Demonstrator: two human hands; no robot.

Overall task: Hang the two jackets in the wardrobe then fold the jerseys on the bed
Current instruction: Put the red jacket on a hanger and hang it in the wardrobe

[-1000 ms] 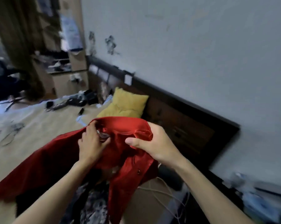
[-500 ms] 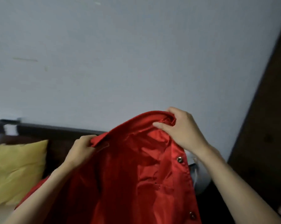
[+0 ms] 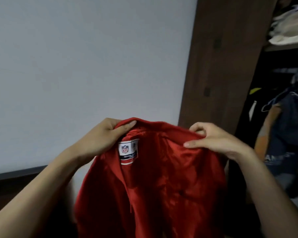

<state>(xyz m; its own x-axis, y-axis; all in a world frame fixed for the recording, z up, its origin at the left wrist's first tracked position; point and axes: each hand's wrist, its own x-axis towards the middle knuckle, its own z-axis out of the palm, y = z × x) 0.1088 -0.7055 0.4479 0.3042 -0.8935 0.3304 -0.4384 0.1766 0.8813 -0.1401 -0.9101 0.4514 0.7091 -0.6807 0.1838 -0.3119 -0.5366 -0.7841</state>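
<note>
Left hand: the left hand (image 3: 100,137) pinches the top edge of the red jacket (image 3: 155,186) at the collar, thumb on the lining side, fingers curled behind the cloth
Right hand: the right hand (image 3: 216,140) grasps the same top edge further right, at the shoulder; thumb laid across the lining, fingers folded over the edge
Jacket: held up between the two grips, lining towards the camera; it hangs down from the hands and runs out of the bottom of the view; its lower hem is out of sight
Label: a white neck label (image 3: 128,150) with a shield logo sits just below and right of the left grip, inside the collar
Edges: the collar edge spans from one grip to the other, slightly arched; the jacket's left side edge falls from below the left wrist
Open room: a plain pale wall (image 3: 84,57) lies above and left of both grips
Wardrobe: the brown wardrobe side panel (image 3: 222,57) rises above the right grip; right of it, hanging clothes (image 3: 285,127) and folded clothes on a shelf (image 3: 288,28); the jacket is outside the wardrobe, left of its opening
</note>
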